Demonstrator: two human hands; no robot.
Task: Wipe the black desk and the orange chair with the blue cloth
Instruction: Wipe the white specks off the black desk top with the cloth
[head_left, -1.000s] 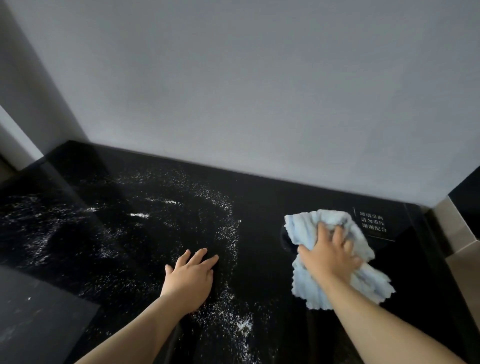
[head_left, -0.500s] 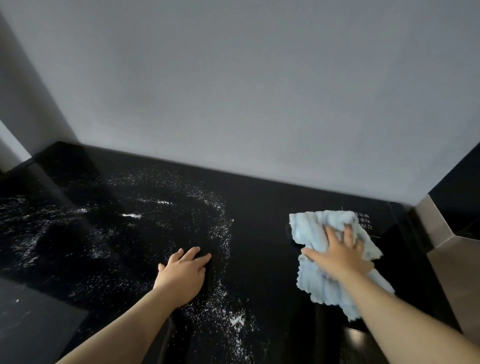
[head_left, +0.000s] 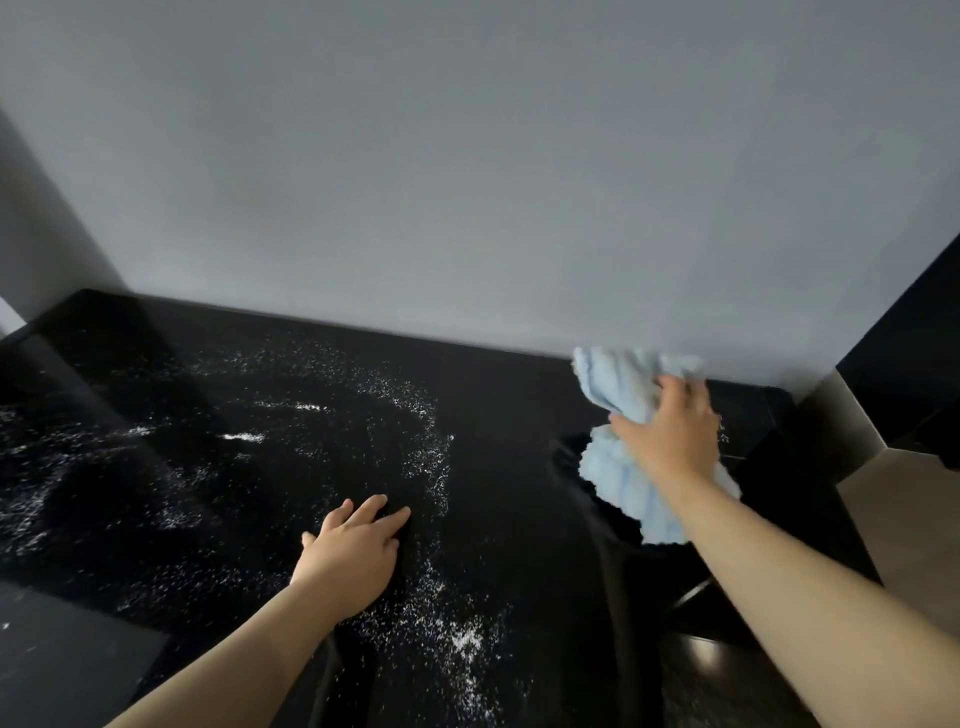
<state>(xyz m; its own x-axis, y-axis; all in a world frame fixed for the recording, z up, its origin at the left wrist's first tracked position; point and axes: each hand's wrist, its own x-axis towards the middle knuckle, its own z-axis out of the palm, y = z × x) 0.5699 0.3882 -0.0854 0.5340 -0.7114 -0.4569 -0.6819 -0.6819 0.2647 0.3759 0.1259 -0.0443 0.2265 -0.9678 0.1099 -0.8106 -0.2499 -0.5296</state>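
Observation:
The black desk (head_left: 519, 441) fills the lower view and runs back to a grey wall. White powder (head_left: 434, 452) is strewn in an arc and patches over its left and middle. My right hand (head_left: 670, 436) holds the light blue cloth (head_left: 618, 384) bunched under the palm at the desk's back right; the cloth's top edge lies against the wall. My left hand (head_left: 353, 551) rests flat on the desk in the middle, fingers straight, at the edge of the powder. No orange chair is in view.
The grey wall (head_left: 467, 182) closes off the back of the desk. At the right, a dark panel (head_left: 909, 364) stands past the desk's end, with pale floor (head_left: 914, 525) below it. A dull dark slab (head_left: 62, 660) lies at the lower left.
My right hand has slid the cloth away from me toward the wall, and the cloth has bunched up. My left hand has stayed flat in about the same place.

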